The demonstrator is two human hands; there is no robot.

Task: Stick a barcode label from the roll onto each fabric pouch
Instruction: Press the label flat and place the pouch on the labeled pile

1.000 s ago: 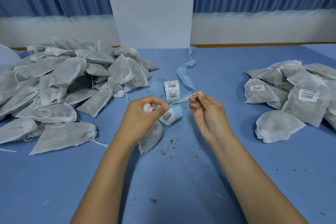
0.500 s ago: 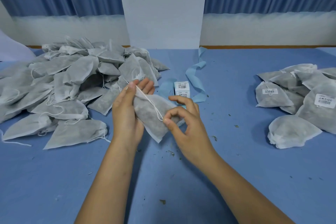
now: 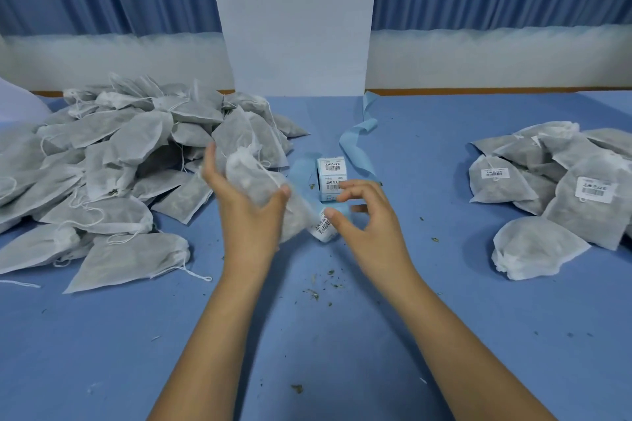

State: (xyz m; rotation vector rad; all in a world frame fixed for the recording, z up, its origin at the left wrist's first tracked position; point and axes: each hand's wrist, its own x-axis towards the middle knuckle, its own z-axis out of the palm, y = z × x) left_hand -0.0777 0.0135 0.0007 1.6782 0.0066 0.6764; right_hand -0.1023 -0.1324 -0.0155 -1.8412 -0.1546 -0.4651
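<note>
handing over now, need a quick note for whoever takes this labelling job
Left hand: grips a pouch, no label showing on it.
Right hand: holds nothing, fingers loosely curled, thumb beside the label roll at table centre.
Done: smaller pile on the right, with labels visible on some pouches.
To do: label the held pouch, then the large pile on the left.

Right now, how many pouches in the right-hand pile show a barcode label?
2. The left pouch lies at the pile's left edge. The right pouch lies toward the picture's right border. Other pouches there may carry labels hidden underneath.
</note>
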